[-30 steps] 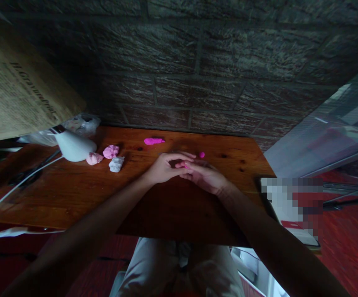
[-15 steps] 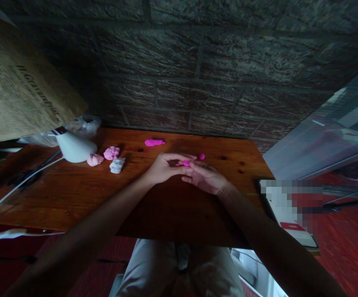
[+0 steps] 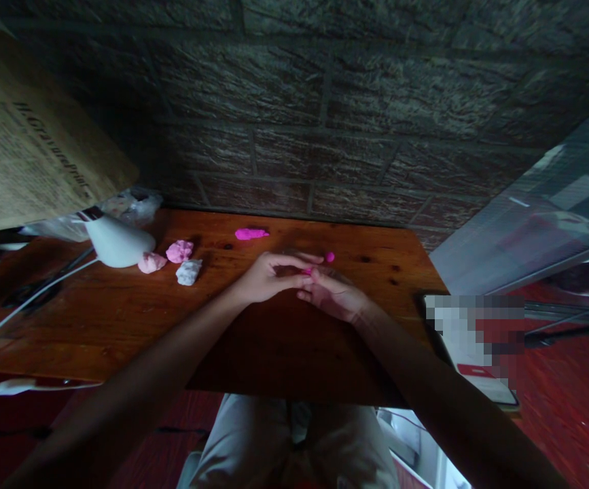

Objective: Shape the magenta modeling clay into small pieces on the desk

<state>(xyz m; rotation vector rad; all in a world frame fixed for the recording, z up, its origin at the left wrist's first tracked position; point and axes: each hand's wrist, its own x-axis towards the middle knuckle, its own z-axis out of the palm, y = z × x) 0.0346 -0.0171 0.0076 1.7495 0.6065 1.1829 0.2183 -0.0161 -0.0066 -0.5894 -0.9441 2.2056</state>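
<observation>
- Half a second ago the magenta bit (image 3: 309,271) showed as a rounded piece between the fingertips; now the fingers cover more of it and only a small patch shows.
- Both hands grip it: the left hand (image 3: 270,278) with thumb and forefinger bent around it, the right hand (image 3: 335,293) with its fingertips pressed in from the other side. They meet above the worktop (image 3: 136,333), short of its far edge.
- The other pieces lie where they lay on the worktop, so the fingerwork seems to be on this one bit alone.
- Near the far edge, just beyond the fingertips, sits a small, smooth magenta ball (image 3: 330,257); farther left, a longer roll (image 3: 251,233), bumpy and narrowing at its right end.
- Toward the far left corner, three crumpled lumps cluster: pink (image 3: 179,250), peach (image 3: 152,262) and white (image 3: 189,272), all apparently soft clay.
- The peach one is beside the smooth white lamp base (image 3: 118,241).
- The worktop is glossy, knotted wood; behind it, rough stone-patterned wall (image 3: 284,88).
</observation>
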